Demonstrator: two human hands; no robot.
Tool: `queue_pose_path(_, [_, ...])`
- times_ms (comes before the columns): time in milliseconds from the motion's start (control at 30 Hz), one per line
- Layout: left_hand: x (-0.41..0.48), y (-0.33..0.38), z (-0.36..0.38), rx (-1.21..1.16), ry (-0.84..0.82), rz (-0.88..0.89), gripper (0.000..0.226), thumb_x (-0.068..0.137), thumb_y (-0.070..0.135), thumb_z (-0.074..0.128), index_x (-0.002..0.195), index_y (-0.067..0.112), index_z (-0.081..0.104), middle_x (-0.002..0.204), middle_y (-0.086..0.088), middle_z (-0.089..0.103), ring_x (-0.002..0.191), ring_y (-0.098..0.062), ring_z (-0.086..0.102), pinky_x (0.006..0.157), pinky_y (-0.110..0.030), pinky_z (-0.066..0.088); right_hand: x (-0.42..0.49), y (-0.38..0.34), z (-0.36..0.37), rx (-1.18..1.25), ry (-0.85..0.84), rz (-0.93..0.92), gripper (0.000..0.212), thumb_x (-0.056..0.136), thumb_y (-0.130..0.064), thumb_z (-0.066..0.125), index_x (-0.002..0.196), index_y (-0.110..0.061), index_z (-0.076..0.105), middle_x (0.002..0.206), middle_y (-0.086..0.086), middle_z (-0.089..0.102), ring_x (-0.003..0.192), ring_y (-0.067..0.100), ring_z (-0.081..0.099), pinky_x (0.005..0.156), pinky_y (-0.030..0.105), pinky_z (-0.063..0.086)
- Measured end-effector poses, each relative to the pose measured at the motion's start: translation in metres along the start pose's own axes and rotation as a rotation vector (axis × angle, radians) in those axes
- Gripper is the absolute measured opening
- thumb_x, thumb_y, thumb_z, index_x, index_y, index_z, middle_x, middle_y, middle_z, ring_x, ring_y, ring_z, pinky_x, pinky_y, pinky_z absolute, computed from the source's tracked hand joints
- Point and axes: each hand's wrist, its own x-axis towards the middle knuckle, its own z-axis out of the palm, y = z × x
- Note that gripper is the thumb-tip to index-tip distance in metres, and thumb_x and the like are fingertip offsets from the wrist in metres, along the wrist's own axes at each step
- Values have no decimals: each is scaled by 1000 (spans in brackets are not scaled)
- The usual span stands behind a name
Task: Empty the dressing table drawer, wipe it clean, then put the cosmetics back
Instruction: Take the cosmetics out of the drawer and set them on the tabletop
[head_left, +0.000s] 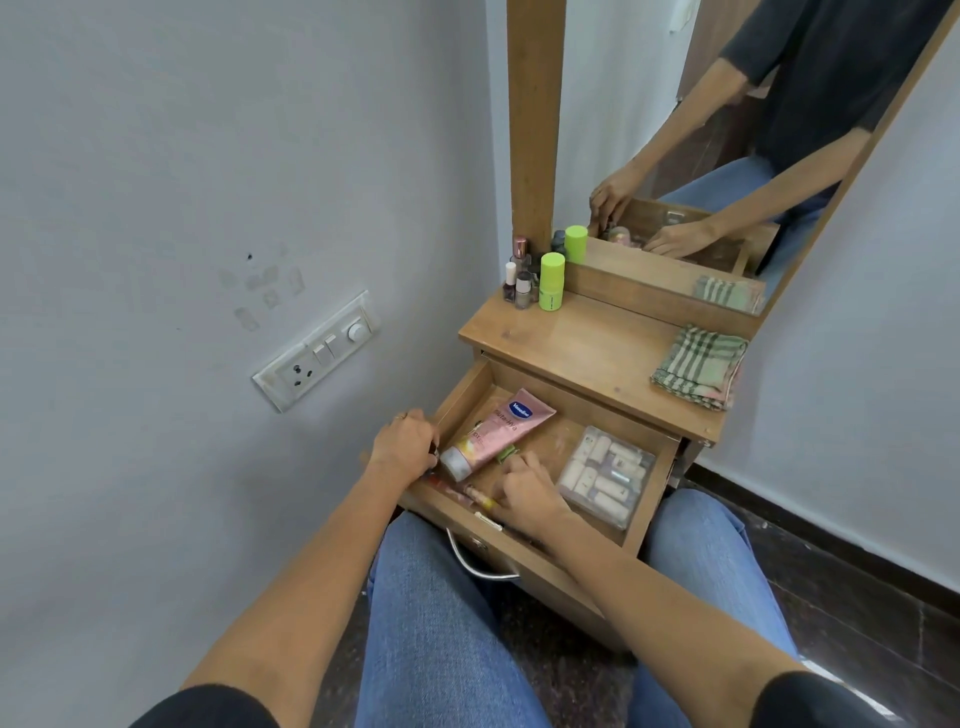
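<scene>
The wooden drawer (459, 393) of the dressing table is pulled out over my lap. Inside lie a pink lotion tube (501, 428) and a clear box (605, 475) of several small bottles. Thin stick cosmetics (478, 493) lie along the front wall. My left hand (402, 447) is at the drawer's front left corner, its fingers curled round a small dark item (434, 448) beside the tube's cap. My right hand (525, 488) reaches into the middle front with its fingers bent down, next to a small green item (506, 454). Its fingertips are hidden.
On the tabletop (582, 343) stand nail polish bottles (519, 286) and a green bottle (551, 280) at the back left. A folded checked cloth (698, 366) lies at the right. A mirror (727, 130) rises behind. A wall with a switchboard (317, 351) is close on the left.
</scene>
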Motion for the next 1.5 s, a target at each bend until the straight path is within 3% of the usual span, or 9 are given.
queue_pose_path(233, [-4,-6,-8,-173,16,-3,16,86,20,65,101,20,65,108,-5,58,103,-25,58,85,-39,50,-5,-4,-7,16,7,27,33,88,-32,59,94,0,66,117,12,51,112,27,38,99,38,35])
queue_pose_path(367, [-3,-8,-11,-296,90,1,16,86,15,65,100,21,66,102,-4,58,94,-24,60,81,-36,51,-13,-1,-20,238,-4,77,14,86,-20,57,76,-12,52,79,3,55,76,19,55,67,33,52])
queue_pose_path(500, [-2,-6,-12,-510,175,7,19,86,7,63,103,15,66,101,-5,58,91,-25,61,72,-33,54,-18,8,-28,433,74,106,20,85,-21,63,75,-18,45,63,-5,48,55,8,43,47,20,33])
queue_pose_path(667, [4,5,-17,-766,299,-53,28,83,4,65,108,15,67,109,-7,67,96,-20,63,92,-28,48,-22,22,-39,1026,334,263,14,87,-6,55,94,-17,61,85,4,67,65,11,60,62,31,52])
queue_pose_path(800, [10,19,-23,-904,354,-83,24,85,4,64,105,16,65,109,-4,65,90,-12,61,83,-19,45,-10,24,-61,1894,183,407,25,95,7,42,115,4,56,112,21,60,88,23,66,78,29,57])
queue_pose_path(900, [21,31,-30,-910,422,-89,20,85,6,63,103,15,66,107,-4,65,90,-12,61,84,-22,47,-3,24,-75,2139,142,351,19,95,8,41,109,16,51,103,21,56,93,27,65,75,26,59])
queue_pose_path(1100, [53,55,-52,-929,533,-55,19,82,8,64,100,14,66,105,-7,62,94,-20,60,89,-36,49,35,31,-103,1675,344,273,8,90,1,56,94,-5,57,84,6,58,72,11,57,66,17,50])
queue_pose_path(1300, [92,77,-73,-924,546,-46,24,84,1,60,107,8,64,109,-11,59,95,-19,58,84,-19,42,75,55,-135,1098,633,292,16,76,-4,70,87,-11,61,70,-6,56,62,4,50,57,8,39])
queue_pose_path(1500, [124,94,-72,-935,530,-80,24,85,1,60,108,9,63,113,-9,58,97,-17,56,86,-16,39,114,72,-130,911,620,282,14,77,-2,67,87,-11,61,72,-2,59,68,14,54,71,28,46])
